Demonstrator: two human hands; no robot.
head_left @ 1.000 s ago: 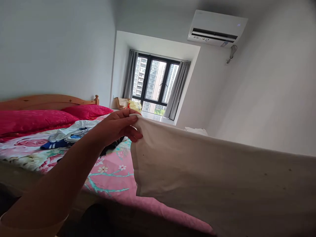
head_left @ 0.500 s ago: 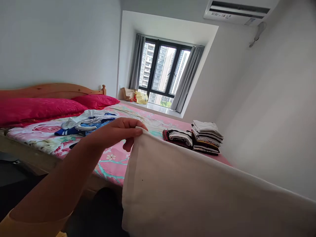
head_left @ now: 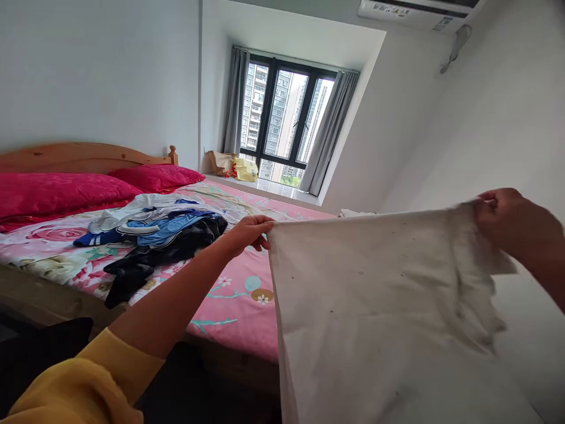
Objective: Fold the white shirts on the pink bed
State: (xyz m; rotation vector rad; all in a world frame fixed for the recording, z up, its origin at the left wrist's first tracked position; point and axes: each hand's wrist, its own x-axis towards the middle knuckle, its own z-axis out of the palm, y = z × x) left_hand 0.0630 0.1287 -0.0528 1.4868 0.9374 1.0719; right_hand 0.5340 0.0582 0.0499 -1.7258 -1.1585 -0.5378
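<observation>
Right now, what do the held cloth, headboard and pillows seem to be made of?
The cloth looks like matte off-white fabric, perhaps cotton: it creases. The headboard seems varnished wood: brown, faintly knotty. The pillows seem covered in slightly shiny, wrinkled red textile; fibre unclear.

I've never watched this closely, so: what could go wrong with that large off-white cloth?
The bare left hand pinches only a corner of the large off-white cloth, so it might slip. Near the bare right hand the cloth is bunched and could crease. Its lower end runs out of view, so it might drag.
</observation>
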